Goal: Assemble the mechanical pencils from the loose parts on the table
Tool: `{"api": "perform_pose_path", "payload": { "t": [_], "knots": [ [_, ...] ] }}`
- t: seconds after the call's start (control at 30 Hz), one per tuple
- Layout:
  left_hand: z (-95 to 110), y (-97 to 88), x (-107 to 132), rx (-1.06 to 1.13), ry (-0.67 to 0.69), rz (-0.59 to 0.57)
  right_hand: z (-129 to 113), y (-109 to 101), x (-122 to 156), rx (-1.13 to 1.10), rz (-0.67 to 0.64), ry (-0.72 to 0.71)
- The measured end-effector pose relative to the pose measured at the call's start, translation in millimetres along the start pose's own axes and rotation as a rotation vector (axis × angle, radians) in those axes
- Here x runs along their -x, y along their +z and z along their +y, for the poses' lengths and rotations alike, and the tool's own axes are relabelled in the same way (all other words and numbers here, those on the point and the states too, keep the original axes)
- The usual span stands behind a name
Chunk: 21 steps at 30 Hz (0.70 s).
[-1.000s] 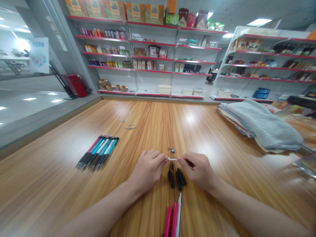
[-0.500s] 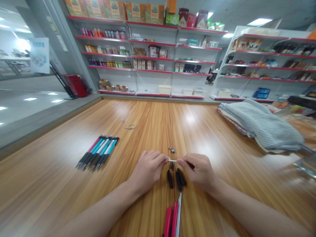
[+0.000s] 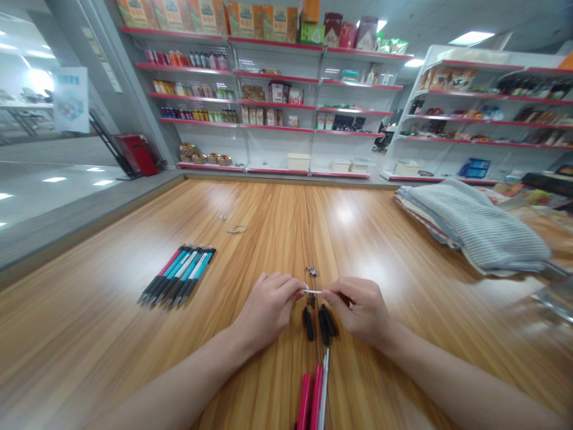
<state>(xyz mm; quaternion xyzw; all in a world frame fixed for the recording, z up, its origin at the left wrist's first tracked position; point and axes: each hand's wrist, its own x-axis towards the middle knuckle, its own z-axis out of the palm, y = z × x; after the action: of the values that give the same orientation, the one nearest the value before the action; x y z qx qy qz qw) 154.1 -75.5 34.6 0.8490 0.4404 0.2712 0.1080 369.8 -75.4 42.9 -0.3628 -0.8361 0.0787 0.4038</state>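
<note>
Pinched between both hands is a thin white pen refill (image 3: pixel 313 291), held level above the table. My left hand (image 3: pixel 275 304) has its fingers closed on one end, and my right hand (image 3: pixel 358 307) grips the other. Right below lie several black pen grips (image 3: pixel 308 323), with small dark pieces (image 3: pixel 311 300) partly hidden behind the refill. Beyond the fingertips rest small metal pen tips (image 3: pixel 313 272). Nearer to me are two pink pen barrels (image 3: pixel 304 397) alongside more white refills (image 3: pixel 324 382).
Several assembled pens (image 3: pixel 176 278) lie in a row on the wooden table (image 3: pixel 264 209), left of my hands. A loop-shaped strip (image 3: pixel 237 229) and a small metal piece (image 3: pixel 222 217) sit farther back. Folded striped cloths (image 3: pixel 474 221) are stacked at right. Stocked shelves (image 3: pixel 277 128) stand behind.
</note>
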Motion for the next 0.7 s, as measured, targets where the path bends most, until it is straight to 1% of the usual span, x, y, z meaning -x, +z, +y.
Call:
{"api": "perform_pose_path", "payload": {
  "t": [0.17,0.37,0.63,0.7],
  "knots": [
    [0.5,-0.6,-0.1,-0.012,0.0,-0.022,-1.0,2.6,0.9,0.059,-0.012,0.08],
    [1.4,-1.3,0.5,0.006,-0.011,-0.012,-0.5,2.8,-0.6,-0.021,0.01,0.125],
    [2.2,-1.9,0.2,-0.004,-0.008,-0.022,-2.1,2.4,-1.4,-0.054,-0.019,0.07],
    [2.0,-2.1,0.2,-0.006,-0.006,-0.021,-1.2,3.0,-1.5,-0.05,-0.008,0.054]
  ]
}}
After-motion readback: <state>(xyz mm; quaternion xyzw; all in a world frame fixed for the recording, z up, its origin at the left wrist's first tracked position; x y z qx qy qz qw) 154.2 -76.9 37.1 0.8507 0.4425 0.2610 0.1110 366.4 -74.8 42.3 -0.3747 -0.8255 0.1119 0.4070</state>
